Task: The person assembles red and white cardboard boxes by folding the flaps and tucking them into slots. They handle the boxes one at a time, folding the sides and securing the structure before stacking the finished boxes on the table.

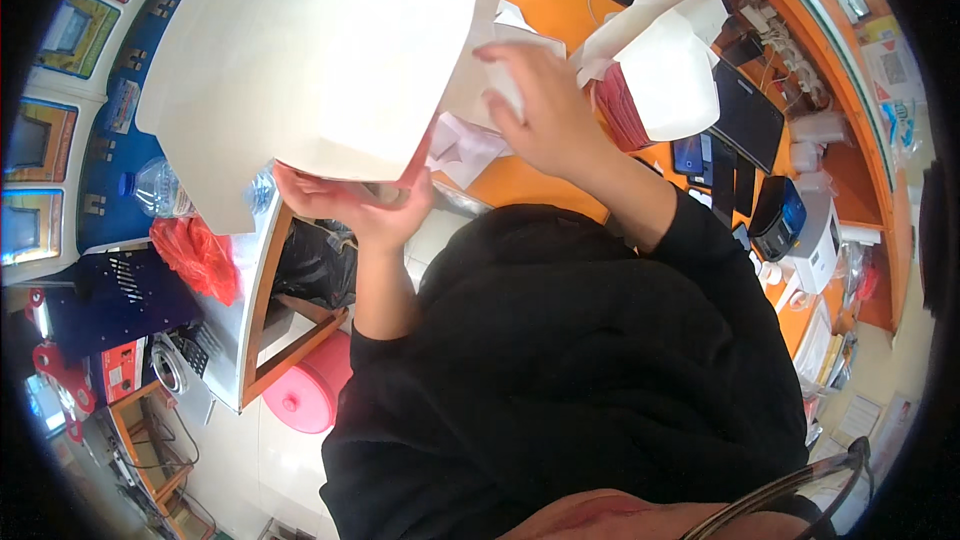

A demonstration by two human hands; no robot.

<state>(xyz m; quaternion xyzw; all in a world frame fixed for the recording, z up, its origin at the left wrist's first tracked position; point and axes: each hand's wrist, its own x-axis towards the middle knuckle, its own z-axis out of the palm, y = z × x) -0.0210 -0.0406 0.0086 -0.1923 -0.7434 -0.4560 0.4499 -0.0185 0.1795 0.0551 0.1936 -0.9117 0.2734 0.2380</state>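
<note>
My left hand (355,208) is closed on the lower edge of a white card piece (400,70) with a reddish underside, its fingers partly hidden beneath. Behind that piece, larger white sheets (225,50) spread out to the left. Just to the right, my right hand (545,110) is raised with thumb and fingers apart, slightly blurred and holding nothing. Below its fingertips a crumpled pale paper (466,148) lies on the orange table (545,183). Farther right stands a stack of dark red folded card pieces (620,110), topped by a white card flap (672,80).
Phones (690,155), a black tablet (750,115) and a small white device (818,245) crowd the table's right side. At left are a plastic bottle (155,188), a red plastic bag (200,255) and a black bag (318,265). A pink lidded bin (308,385) stands on the floor.
</note>
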